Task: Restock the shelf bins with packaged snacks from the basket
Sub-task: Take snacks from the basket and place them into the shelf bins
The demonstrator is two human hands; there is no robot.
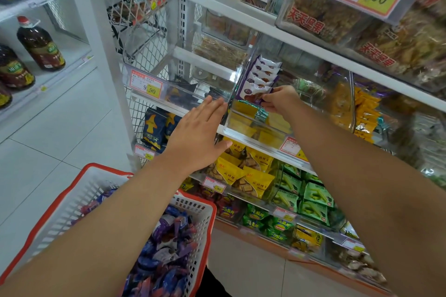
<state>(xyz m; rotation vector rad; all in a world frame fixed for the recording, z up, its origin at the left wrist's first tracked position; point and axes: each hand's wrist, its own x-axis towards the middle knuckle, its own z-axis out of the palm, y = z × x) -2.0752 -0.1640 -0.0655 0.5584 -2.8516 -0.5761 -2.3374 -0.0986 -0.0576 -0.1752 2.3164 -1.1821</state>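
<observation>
Basket point(79, 190) w/ purple snack packs at 7 o'clock, low. Clear shelf bin point(241, 113) at centre, row of packs inside. L hand point(195, 135) flat, fingers spread, at bin's left wall. R hand point(281, 100) pinches purple snack pack point(253, 94) at row's front.

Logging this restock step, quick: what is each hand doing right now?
Left hand: open, fingers straight, at the front edge of the clear shelf bin, holding nothing.
Right hand: pinching a purple snack packet in the bin.
</observation>
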